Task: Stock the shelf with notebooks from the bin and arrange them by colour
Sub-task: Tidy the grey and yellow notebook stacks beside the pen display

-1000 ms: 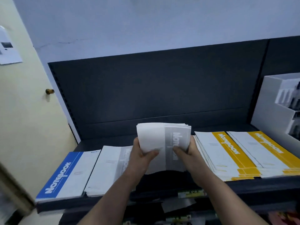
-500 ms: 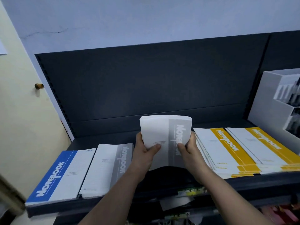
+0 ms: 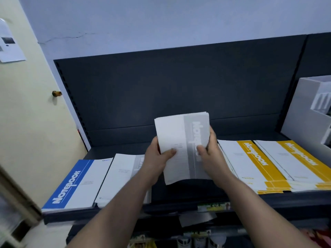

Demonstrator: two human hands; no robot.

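Gripping grey stack by both long sides with left hand and right hand, thumbs curled on cover. Held over shelf gap between grey pile and yellow piles. Long axis front-to-back, far end tipped up toward back panel.

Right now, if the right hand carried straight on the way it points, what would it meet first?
Probably the dark back panel. The right hand, gripping the grey notebooks, points toward it, and nothing shows in between, though depth is unclear.
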